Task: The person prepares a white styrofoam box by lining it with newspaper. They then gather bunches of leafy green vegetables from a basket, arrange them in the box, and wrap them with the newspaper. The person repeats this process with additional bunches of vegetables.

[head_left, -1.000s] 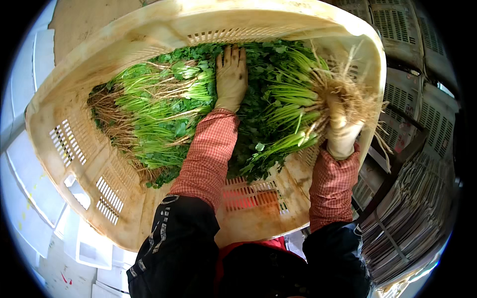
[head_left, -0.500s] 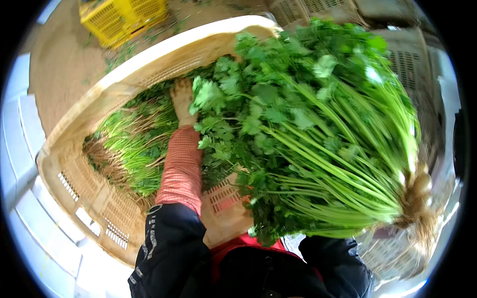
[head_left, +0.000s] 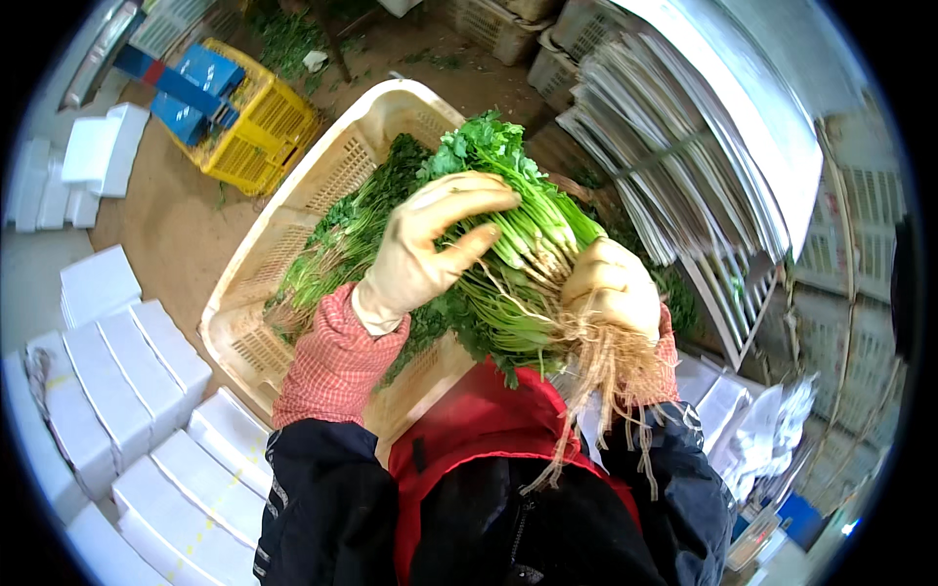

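Observation:
A bunch of coriander (head_left: 532, 230) with bright green stems and long pale roots is in front of me, over the right side of a cream plastic crate (head_left: 230, 303). My right hand (head_left: 614, 288), in a cream glove, is closed round the bunch just above the roots. My left hand (head_left: 430, 239), gloved too, is at the stems from the left. Its thumb and forefinger stretch apart over them, with a thin root strand by the thumb. More greens (head_left: 337, 230), roots to the left, lie inside the crate.
Stacked white boxes (head_left: 117, 381) stand at left. Beyond the crate is a yellow crate (head_left: 264, 132) with a blue object on it. A tall stack of flat white sheets (head_left: 674, 146) leans at right, near white plastic bags (head_left: 772, 430). Scraps of greens litter the floor.
My left hand has come out of the crate to the bunch's stems. The bunch, held high and close before, is now lower and nearer the middle, roots toward me. The view has shifted.

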The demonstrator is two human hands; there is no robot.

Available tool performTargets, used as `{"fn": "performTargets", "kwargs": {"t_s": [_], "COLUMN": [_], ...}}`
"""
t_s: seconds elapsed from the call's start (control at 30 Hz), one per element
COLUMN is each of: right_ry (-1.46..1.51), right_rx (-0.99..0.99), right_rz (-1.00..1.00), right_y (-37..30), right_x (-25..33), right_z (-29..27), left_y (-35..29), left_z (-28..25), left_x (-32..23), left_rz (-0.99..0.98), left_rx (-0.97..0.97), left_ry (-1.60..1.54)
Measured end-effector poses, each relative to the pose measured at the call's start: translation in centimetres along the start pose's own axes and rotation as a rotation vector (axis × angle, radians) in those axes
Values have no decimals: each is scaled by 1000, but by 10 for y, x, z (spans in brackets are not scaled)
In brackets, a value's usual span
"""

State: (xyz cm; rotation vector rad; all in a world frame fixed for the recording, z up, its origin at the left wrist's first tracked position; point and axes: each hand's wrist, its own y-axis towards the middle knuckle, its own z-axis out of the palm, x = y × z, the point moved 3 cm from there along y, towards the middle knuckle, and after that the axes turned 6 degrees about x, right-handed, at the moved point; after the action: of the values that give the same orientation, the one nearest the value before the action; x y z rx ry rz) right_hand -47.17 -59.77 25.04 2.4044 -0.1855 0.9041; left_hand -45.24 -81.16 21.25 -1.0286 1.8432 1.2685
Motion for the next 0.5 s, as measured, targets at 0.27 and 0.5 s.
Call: {"fn": "performTargets", "kwargs": {"t_s": [0.27,0.5], "right_ry": [-251,-329], "right_rx": [-369,-959], "right_rz": [224,891], "right_y": [-88,-197], "right_x": [97,155], "right_z": [-49,-114], "left_y": [14,74], "left_z": [104,295], "left_x": [-67,-80], "left_rz": [70,-12], "left_rx": [244,535], "left_ry": [-197,-667]}}
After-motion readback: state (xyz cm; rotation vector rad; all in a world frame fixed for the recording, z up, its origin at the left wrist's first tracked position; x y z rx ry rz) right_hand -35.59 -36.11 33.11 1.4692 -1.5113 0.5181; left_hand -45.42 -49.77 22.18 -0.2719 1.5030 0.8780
